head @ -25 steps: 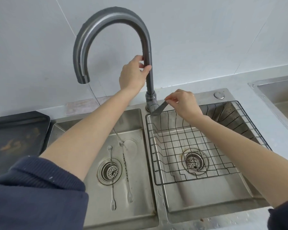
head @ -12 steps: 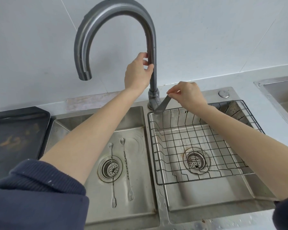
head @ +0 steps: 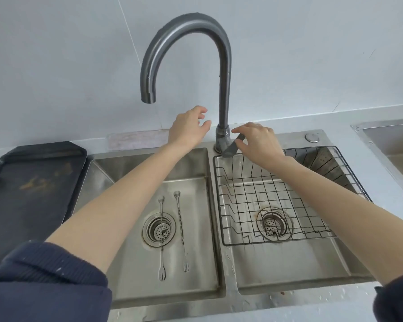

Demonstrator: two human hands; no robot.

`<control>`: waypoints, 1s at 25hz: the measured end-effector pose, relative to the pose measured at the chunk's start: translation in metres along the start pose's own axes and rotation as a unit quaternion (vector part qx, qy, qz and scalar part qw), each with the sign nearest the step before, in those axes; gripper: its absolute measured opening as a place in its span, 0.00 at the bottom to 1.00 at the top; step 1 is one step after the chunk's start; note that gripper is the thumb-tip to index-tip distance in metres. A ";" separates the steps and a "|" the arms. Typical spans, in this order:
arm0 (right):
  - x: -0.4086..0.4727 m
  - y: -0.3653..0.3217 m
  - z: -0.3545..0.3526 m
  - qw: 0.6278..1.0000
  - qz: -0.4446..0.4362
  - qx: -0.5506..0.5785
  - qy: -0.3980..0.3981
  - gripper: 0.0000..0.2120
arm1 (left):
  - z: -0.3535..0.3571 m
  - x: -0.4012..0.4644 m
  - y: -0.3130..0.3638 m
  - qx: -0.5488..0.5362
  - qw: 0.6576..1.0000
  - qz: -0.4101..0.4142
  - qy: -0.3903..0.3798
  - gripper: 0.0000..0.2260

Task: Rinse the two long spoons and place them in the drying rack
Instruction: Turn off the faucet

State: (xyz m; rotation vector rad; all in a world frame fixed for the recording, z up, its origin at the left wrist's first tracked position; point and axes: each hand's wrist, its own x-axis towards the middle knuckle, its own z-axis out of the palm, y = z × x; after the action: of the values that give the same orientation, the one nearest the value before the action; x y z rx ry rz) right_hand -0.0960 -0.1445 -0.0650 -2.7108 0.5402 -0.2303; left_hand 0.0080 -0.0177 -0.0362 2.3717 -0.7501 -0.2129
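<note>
Stainless double sink (head: 289, 270), head view. Left hand (head: 188, 126) is hovering just left of the faucet (head: 223, 89) neck, fingers spread wide, gripping nothing. Right hand (head: 257, 140) is resting loosely over the faucet lever (head: 230, 147), fingers open, not clearly pinching it. Two long spoons (head: 172, 233) are lying side by side in the left basin, below the left hand, one crossing the drain (head: 159, 230). Wire drying rack (head: 277, 201) is sitting below the right hand.
</note>
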 end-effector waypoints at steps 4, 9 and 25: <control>-0.013 -0.025 0.007 1.000 -0.013 0.015 -0.023 0.16 | -0.007 -0.027 -0.024 0.016 1.000 -0.014 -0.009 0.16; -0.023 -0.050 0.030 0.997 -0.018 0.037 -0.060 0.15 | -0.017 -0.050 -0.058 0.018 0.998 -0.051 -0.020 0.16; -0.025 -0.080 0.130 0.974 0.043 0.082 -0.206 0.15 | 0.016 -0.075 -0.169 0.029 0.981 -0.165 -0.096 0.15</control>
State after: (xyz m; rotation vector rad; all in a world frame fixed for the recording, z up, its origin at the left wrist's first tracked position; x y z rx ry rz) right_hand -0.0619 -0.0239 -0.1563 -2.4672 0.4873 0.2937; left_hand 0.0191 0.1243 -0.1554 2.5469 -0.4479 -0.5715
